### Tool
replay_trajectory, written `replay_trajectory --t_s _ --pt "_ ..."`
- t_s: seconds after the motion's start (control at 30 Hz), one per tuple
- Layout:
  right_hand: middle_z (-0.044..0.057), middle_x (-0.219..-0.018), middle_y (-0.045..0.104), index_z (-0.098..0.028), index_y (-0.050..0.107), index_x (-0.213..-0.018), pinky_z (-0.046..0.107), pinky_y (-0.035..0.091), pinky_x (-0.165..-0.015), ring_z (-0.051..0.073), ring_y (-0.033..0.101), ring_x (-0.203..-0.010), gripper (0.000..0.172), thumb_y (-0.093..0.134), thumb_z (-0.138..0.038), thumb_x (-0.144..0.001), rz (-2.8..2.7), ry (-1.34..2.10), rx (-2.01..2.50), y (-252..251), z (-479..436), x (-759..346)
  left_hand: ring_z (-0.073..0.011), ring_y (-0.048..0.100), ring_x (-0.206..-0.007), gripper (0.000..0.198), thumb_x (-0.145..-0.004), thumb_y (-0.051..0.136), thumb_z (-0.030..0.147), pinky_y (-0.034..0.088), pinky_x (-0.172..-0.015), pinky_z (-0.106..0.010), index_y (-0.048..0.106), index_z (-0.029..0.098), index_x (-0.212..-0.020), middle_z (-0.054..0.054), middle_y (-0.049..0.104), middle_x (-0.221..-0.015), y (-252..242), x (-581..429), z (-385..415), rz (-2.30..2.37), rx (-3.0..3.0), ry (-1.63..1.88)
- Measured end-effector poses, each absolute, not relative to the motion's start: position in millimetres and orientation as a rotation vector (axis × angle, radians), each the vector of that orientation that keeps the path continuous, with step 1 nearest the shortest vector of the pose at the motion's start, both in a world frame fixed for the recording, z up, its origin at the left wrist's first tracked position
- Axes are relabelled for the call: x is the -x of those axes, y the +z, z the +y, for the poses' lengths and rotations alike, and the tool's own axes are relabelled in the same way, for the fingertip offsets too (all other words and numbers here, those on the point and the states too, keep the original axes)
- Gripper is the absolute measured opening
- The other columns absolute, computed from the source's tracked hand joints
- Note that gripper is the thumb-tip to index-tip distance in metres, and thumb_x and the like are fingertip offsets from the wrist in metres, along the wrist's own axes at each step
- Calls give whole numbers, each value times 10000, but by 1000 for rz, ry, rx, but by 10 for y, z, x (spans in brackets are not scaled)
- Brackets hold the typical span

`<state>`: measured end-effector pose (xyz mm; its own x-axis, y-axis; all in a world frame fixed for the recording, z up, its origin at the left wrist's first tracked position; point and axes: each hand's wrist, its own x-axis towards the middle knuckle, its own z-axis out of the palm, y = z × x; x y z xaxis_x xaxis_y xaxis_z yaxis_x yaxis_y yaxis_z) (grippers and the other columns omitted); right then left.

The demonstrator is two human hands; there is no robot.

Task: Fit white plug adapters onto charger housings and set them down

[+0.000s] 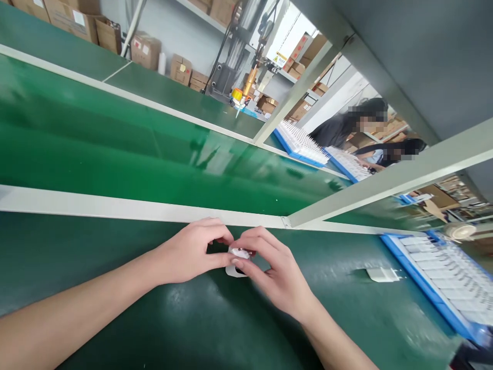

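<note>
White plastic is what I have between both sets of fingertips: a small white part (pixel 239 255) held just above the dark green bench mat (pixel 192 318), close to the pale rail (pixel 115 208) that edges the glossy green conveyor belt (pixel 115 149). A thin white tab seems to hang under it, though my fingers hide most of the piece and I cannot tell its exact shape.

To do this well, I judge the grip should stay light and at the edges, with both hands low over the mat so that a slip costs nothing, and the piece turned toward my view so the dark spot on it stays visible.

My left hand (pixel 192 252) comes in from the lower left, forearm stretched across the mat, thumb and forefinger curled into a pinch on the part's left side. My right hand (pixel 275 272) reaches from the lower right, wrist bent, its fingers closed together on the right side, thumb underneath.

Well to the right a second white piece (pixel 381 274) lies alone on the mat, near a blue tray (pixel 423 288) filled with rows of white parts. Across the belt two other people sit at more blue trays (pixel 287 144).
</note>
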<state>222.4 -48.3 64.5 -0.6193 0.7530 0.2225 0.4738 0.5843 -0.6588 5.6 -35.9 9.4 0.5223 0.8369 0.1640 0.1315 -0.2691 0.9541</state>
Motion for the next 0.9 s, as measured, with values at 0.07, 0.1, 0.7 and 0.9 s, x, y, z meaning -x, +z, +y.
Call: replay_trajectory --t_s 0.07,0.1,0.7,0.9 --pt "43 -986 595 -199 664 -1035 264 475 -750 168 580 -881 64 607 -171 -1039 -2314 757 916 622 -475 -2245 -179 539 -1051 236 -939 688 444 428 -867 -289 660 233 -1040 16 615 -1074 97 -65 -381 801 -1837 780" --pt "40 -976 604 -194 667 -1020 263 475 -748 164 585 -872 78 604 -150 -1037 -2295 736 900 613 -478 -2277 -196 526 -1085 326 -904 727 486 424 -892 -305 648 238 -1100 11 609 -1118 104 -73 -391 806 -1889 735" --pt "51 -1021 592 -175 659 -1105 238 488 -739 146 592 -864 79 666 -199 -1030 -2253 592 895 432 -574 -2427 -194 526 -1019 160 -945 694 312 386 -879 -350 634 228 -1068 16 606 -1078 32 -152 -396 838 -2186 646" --pt "44 -1010 589 -181 647 -1066 239 491 -742 147 583 -861 32 643 -173 -1035 -2269 589 949 461 -599 -2392 -192 523 -1016 155 -941 697 307 389 -891 -355 632 228 -1057 18 605 -1072 15 -157 -403 845 -2189 656"
